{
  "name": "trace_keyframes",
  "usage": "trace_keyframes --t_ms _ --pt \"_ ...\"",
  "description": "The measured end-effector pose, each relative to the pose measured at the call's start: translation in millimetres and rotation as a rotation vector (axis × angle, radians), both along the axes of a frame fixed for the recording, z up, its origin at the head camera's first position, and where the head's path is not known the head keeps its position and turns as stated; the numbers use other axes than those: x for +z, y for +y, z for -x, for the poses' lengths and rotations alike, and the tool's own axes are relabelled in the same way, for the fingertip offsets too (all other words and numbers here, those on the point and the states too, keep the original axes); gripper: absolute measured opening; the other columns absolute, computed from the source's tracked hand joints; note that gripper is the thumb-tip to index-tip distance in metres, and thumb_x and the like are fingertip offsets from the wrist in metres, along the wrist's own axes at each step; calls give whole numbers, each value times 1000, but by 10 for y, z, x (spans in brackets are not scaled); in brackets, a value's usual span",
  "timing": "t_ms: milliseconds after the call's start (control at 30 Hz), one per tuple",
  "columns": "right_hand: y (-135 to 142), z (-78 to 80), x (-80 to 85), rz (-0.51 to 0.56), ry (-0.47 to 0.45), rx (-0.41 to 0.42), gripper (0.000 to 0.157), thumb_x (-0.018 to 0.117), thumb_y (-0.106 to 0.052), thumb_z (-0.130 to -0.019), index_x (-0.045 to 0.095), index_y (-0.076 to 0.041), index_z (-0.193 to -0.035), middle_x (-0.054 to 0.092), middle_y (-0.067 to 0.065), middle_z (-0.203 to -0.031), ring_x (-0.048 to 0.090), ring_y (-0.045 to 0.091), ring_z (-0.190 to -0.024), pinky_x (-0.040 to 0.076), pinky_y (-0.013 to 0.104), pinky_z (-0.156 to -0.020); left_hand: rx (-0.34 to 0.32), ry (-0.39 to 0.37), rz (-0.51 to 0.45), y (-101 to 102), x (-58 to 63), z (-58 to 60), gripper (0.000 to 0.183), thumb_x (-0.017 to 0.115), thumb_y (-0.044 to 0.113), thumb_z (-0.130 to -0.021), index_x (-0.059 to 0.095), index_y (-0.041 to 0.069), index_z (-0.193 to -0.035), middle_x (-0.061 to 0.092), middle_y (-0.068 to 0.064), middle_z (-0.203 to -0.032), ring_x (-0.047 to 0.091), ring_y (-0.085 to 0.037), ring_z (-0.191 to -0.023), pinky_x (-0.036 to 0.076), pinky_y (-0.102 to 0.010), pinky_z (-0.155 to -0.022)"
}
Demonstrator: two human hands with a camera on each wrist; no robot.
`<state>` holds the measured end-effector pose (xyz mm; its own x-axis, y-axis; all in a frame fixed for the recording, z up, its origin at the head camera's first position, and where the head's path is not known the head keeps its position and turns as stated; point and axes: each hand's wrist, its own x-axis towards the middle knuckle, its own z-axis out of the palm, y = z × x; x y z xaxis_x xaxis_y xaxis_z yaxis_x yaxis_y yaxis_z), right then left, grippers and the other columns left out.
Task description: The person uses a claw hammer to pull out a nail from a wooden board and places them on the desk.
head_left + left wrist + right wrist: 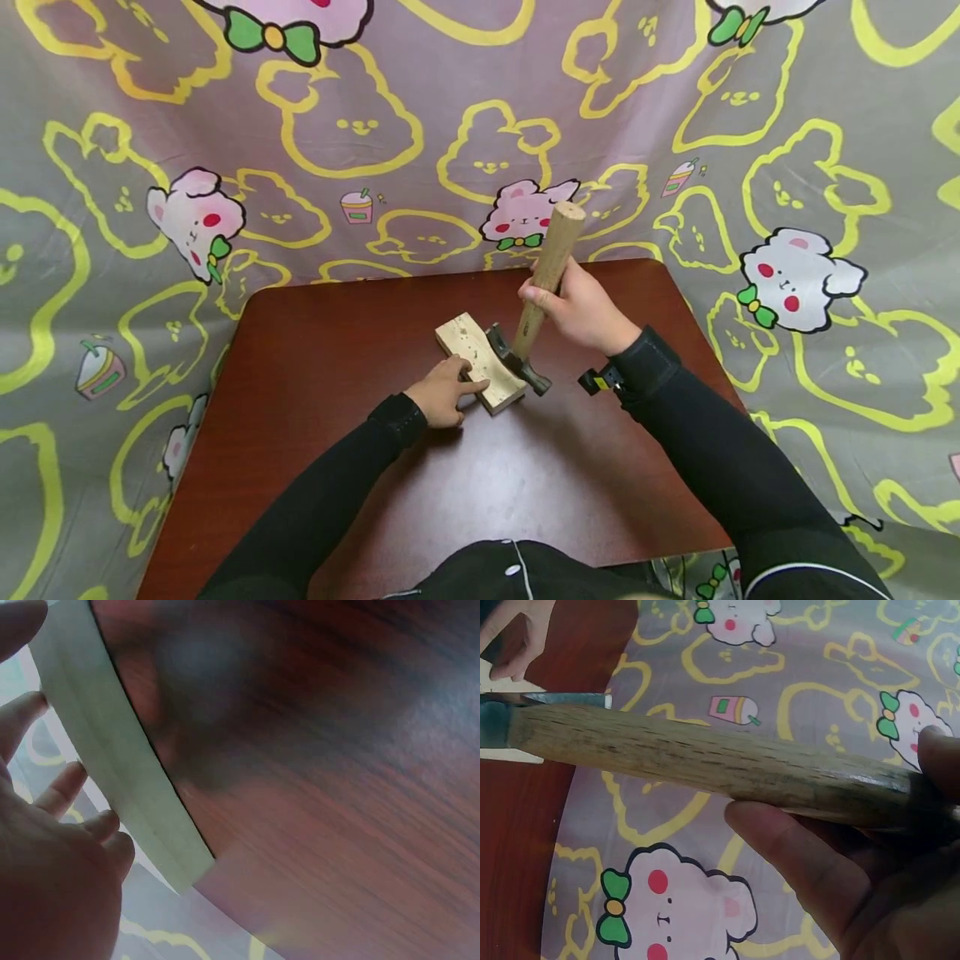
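A pale wooden block point(474, 343) with several small dark marks on its top lies flat on the table, slanted. My left hand point(441, 393) rests on its left side; in the left wrist view the fingertips touch the block's point(112, 750) upper edge. With my right hand point(587, 310) I grip the wooden handle of a claw hammer point(553, 250). The handle point(697, 761) stands steeply, leaning a little right, and the dark metal head point(517, 360) is down at the block's right edge. Whether the head touches the wood, I cannot tell.
The brown table point(322, 350) has rounded far corners. A cartoon-patterned cloth point(427, 192) hangs close behind it and along both sides. A small black and yellow piece point(597, 381) sits at the right wrist strap.
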<state>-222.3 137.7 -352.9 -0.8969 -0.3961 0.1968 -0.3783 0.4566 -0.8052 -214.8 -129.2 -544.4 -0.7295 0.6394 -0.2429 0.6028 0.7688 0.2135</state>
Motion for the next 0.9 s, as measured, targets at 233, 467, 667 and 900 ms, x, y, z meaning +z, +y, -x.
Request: trace_keyframes --t_ms 233,467,667,900 --pt "-75 164 22 -135 5 85 58 66 -21 -100 34 0 -143 55 18 -122 61 33 -112 51 52 -94 -42 124 14 72 67 71 75 73 24 -84 46 32 -153 40 -12 -145 32 -28 -140 21 -48 -119" --pt "-178 166 -180 -236 -76 166 73 64 -23 -101 20 1 -154 55 24 -128 63 35 -114 53 51 -94 -55 91 -69 -19 -12 13 63 70 22 -85 57 24 -146 39 -19 -152 31 -35 -145 26 -49 -118" --pt "-303 251 -285 -298 -91 187 64 63 -23 -101 26 4 -146 57 20 -110 64 32 -103 54 48 -89 16 20 -56 -47 -53 13 66 70 22 -84 55 30 -147 21 -22 -164 16 -36 -153 21 -47 -121" --pt "-530 423 -350 -443 -138 228 62 59 -29 -103 24 4 -143 55 18 -100 62 28 -89 50 41 -80 0 27 -23 9 -100 0 69 71 25 -81 53 33 -147 22 -24 -162 19 -37 -151 20 -46 -122"
